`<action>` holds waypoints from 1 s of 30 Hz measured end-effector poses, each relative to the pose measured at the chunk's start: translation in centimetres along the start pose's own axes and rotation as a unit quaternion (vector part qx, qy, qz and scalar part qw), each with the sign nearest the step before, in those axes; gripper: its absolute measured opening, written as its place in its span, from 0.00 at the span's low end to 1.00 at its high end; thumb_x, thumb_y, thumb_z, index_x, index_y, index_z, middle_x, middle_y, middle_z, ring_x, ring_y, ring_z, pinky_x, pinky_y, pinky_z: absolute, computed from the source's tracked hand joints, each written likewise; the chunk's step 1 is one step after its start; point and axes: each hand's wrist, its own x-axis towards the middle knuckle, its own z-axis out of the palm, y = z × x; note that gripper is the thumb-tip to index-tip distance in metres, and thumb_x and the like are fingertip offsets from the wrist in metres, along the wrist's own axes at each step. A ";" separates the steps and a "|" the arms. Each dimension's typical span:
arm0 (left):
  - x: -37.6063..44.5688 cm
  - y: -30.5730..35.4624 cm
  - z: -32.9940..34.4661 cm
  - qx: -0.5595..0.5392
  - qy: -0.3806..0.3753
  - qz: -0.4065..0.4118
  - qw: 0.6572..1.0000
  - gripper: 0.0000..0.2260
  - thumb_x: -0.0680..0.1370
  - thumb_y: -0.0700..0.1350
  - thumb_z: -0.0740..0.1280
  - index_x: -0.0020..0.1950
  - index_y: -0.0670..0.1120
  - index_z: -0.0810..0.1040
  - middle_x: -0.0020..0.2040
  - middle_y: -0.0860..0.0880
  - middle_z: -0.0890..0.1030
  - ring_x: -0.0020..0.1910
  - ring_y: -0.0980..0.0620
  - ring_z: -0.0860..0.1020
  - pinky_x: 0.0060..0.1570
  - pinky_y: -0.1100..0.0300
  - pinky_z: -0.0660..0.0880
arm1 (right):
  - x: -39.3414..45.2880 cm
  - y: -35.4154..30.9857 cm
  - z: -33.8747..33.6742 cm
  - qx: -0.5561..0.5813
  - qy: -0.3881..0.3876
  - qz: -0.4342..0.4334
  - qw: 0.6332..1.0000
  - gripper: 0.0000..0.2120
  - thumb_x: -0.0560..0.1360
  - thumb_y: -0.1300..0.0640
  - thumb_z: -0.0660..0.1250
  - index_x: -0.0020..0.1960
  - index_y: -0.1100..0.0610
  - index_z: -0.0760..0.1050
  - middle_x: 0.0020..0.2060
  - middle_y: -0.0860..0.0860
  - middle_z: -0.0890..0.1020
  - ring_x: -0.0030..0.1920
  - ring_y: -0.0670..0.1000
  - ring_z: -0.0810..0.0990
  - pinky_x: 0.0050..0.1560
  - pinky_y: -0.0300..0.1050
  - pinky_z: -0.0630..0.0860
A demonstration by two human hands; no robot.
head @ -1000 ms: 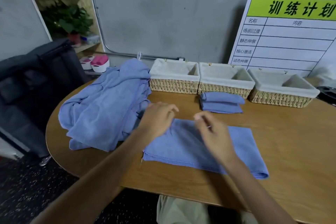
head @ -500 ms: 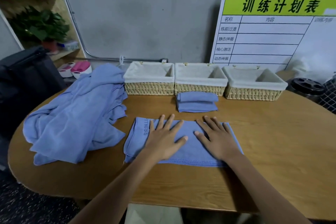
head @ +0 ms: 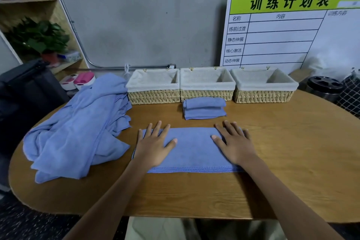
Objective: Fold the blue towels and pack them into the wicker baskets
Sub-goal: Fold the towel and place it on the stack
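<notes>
Two hands press flat on a half-folded towel (head: 191,148) on the tabletop (head: 292,152): the left hand (head: 153,146) on its left end, the right hand (head: 236,142) on its right end, fingers (head: 228,125) straight and spread, grasping nothing. Just beyond the fingertips lie folded towels (head: 204,108), touching the middle basket (head: 207,85); a left basket (head: 153,87) and right basket (head: 264,86) flank it. Left of the left hand sits a heap (head: 78,128) of unfolded towels.
</notes>
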 end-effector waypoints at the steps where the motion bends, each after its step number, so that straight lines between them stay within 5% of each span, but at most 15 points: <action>1: 0.0 -0.1 0.0 0.002 -0.001 -0.002 1.000 0.33 0.80 0.70 0.44 0.82 0.59 0.42 0.82 0.53 0.39 0.81 0.45 0.40 0.77 0.38 0.42 | -0.1 0.4 -0.1 0.004 -0.003 0.002 1.000 0.30 0.81 0.34 0.41 0.80 0.41 0.47 0.81 0.46 0.45 0.80 0.53 0.40 0.77 0.59 0.43; 6: -0.3 -1.0 0.1 0.019 -0.008 -0.029 0.999 0.34 0.80 0.70 0.43 0.82 0.56 0.42 0.82 0.51 0.39 0.81 0.46 0.40 0.76 0.34 0.44 | -1.1 2.7 -0.4 0.005 0.001 0.038 0.999 0.29 0.82 0.35 0.40 0.80 0.41 0.47 0.81 0.45 0.46 0.80 0.55 0.41 0.78 0.60 0.44; 11: -0.4 5.0 -0.6 0.029 0.072 0.030 0.997 0.31 0.83 0.64 0.44 0.83 0.52 0.45 0.82 0.49 0.39 0.81 0.47 0.39 0.75 0.34 0.40 | -1.9 -1.7 -1.2 -0.062 0.110 -0.027 0.992 0.34 0.79 0.40 0.34 0.77 0.48 0.62 0.78 0.51 0.62 0.79 0.60 0.52 0.75 0.65 0.48; 16: 0.0 8.4 1.6 -0.012 0.004 0.057 0.998 0.31 0.82 0.67 0.45 0.82 0.57 0.43 0.82 0.55 0.38 0.81 0.49 0.38 0.77 0.38 0.40 | -1.8 -3.8 1.2 0.008 0.031 -0.054 0.998 0.49 0.65 0.30 0.18 0.81 0.43 0.49 0.81 0.45 0.47 0.80 0.53 0.43 0.77 0.59 0.44; 30: -0.9 0.4 1.1 -0.003 0.026 -0.030 0.999 0.33 0.81 0.69 0.44 0.82 0.56 0.42 0.82 0.53 0.40 0.81 0.49 0.40 0.77 0.38 0.43 | -2.0 0.6 0.3 0.018 0.005 -0.004 1.000 0.44 0.67 0.28 0.28 0.80 0.40 0.45 0.80 0.42 0.42 0.80 0.50 0.39 0.78 0.59 0.43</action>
